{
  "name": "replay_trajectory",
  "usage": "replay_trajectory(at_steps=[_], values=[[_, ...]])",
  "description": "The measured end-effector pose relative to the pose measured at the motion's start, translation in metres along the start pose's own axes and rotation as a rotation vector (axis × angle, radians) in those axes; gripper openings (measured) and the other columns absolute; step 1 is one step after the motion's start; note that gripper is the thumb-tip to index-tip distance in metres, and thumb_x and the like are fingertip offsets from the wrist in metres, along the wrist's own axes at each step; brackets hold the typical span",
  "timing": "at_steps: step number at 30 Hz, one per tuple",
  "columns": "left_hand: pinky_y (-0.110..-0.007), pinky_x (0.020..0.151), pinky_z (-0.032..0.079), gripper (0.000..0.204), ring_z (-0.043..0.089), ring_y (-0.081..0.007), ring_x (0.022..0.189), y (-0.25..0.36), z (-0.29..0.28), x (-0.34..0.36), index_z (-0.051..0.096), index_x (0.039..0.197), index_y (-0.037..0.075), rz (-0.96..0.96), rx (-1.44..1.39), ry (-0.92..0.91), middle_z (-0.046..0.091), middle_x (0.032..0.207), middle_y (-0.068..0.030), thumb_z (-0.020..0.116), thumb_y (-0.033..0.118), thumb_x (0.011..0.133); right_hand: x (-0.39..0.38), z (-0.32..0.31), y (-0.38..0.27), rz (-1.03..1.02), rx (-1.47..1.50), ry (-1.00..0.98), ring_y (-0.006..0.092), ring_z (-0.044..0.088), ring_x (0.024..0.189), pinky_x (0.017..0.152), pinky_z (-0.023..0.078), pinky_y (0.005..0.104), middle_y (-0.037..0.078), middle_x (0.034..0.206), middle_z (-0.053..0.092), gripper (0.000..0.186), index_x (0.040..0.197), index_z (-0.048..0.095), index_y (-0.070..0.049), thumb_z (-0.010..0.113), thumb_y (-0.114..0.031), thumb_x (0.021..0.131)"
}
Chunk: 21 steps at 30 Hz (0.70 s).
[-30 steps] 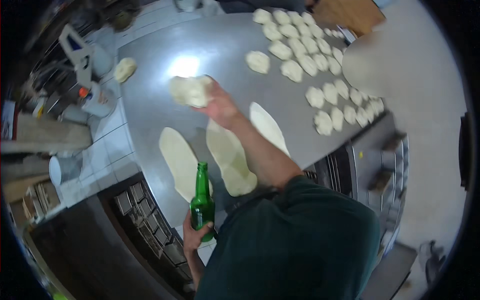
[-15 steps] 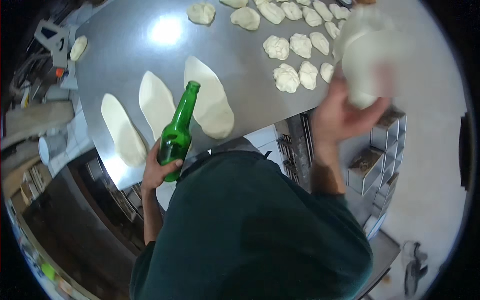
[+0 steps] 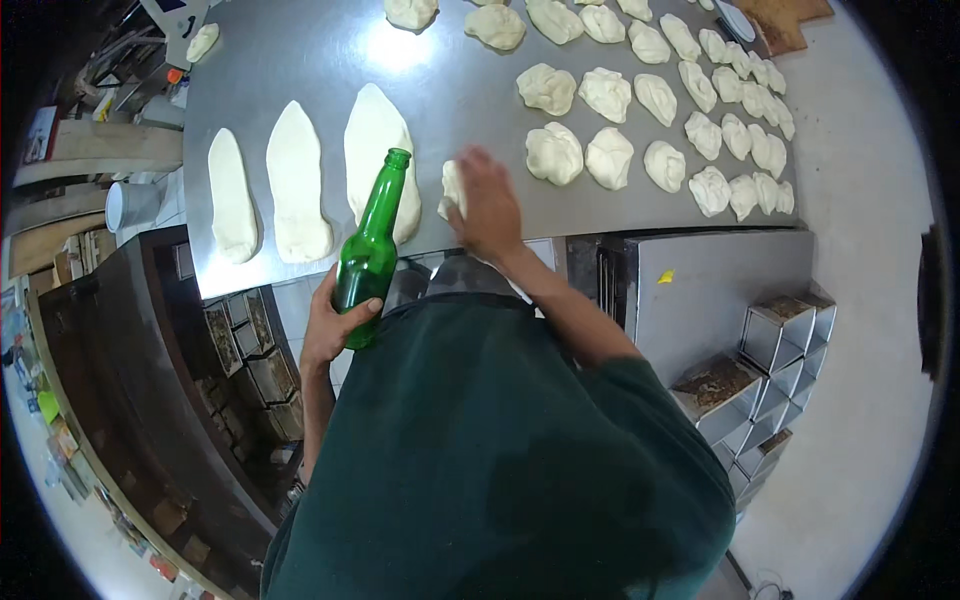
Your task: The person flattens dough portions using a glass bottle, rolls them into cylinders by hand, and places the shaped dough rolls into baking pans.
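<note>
The left hand (image 3: pixel 333 318) was closed around the lower body of the green bottle (image 3: pixel 370 262), thumb across the glass; the bottle's neck projected beyond the grip, away from the person. To the right of the bottle, the right hand (image 3: pixel 488 208) was extended over a dough piece (image 3: pixel 451 188), which showed at the hand's left edge, on the bottle side. Its fingers were blurred; whether they gripped the dough could not be determined. Three flattened dough strips (image 3: pixel 295 190) lay on the metal table (image 3: pixel 460 100): two left of the bottle, one partly behind it. Dough lumps (image 3: pixel 608 95) lay beyond and right of the bottle.
</note>
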<state>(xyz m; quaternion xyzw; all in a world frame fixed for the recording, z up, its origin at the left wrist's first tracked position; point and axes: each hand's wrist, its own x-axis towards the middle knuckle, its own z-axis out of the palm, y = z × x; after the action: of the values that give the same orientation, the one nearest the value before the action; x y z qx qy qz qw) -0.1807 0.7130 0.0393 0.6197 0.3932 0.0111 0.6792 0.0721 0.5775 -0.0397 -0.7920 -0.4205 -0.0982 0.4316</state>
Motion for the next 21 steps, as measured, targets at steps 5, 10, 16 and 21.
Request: replay_trajectory(at_steps=[5, 10, 16, 21], values=[[-0.035, 0.099, 0.048, 0.069, 0.063, -0.0223, 0.104, -0.008, 0.014, -0.028, 0.057, 0.141, 0.0, 0.027, -0.008, 0.036, 0.069, 0.121, -0.0133, 0.085, 0.012, 0.079, -0.017, 0.022, 0.042, 0.012, -0.106, -0.343, 0.0322, 0.05, 0.136, 0.113, 0.04, 0.0462, 0.017, 0.148, 0.052, 0.048, 0.141, 0.053, -0.003, 0.066, -0.018, 0.097], [-0.037, 0.101, 0.048, 0.069, 0.064, -0.0254, 0.109, -0.024, 0.037, -0.02, 0.057, 0.139, 0.0, 0.123, 0.033, 0.008, 0.069, 0.122, -0.0149, 0.086, 0.013, 0.078, -0.02, -0.084, -0.025, 0.336, 0.479, -0.36, 0.0303, 0.05, 0.135, 0.112, 0.04, 0.0435, 0.015, 0.146, 0.052, 0.057, 0.146, 0.047, -0.002, 0.069, -0.017, 0.096], [-0.044, 0.106, 0.048, 0.094, 0.062, -0.0388, 0.118, -0.004, 0.12, 0.051, 0.036, 0.151, 0.001, 0.474, 0.227, -0.203, 0.057, 0.138, -0.0227, 0.087, 0.016, 0.072, -0.036, -0.093, -0.072, 0.651, 0.9, -0.164, 0.0257, 0.063, 0.114, 0.101, 0.05, 0.04, 0.016, 0.128, 0.061, 0.077, 0.141, 0.048, -0.003, 0.089, -0.008, 0.076], [-0.046, 0.109, 0.047, 0.102, 0.049, -0.037, 0.134, 0.059, 0.154, 0.072, 0.02, 0.158, 0.002, 0.99, 0.581, -0.13, 0.02, 0.162, -0.0218, 0.085, 0.01, 0.079, -0.032, -0.137, -0.004, 0.607, 0.382, 0.362, 0.0213, 0.068, 0.087, 0.077, 0.057, 0.03, 0.013, 0.112, 0.066, 0.083, 0.142, 0.042, -0.002, 0.09, -0.005, 0.073]])
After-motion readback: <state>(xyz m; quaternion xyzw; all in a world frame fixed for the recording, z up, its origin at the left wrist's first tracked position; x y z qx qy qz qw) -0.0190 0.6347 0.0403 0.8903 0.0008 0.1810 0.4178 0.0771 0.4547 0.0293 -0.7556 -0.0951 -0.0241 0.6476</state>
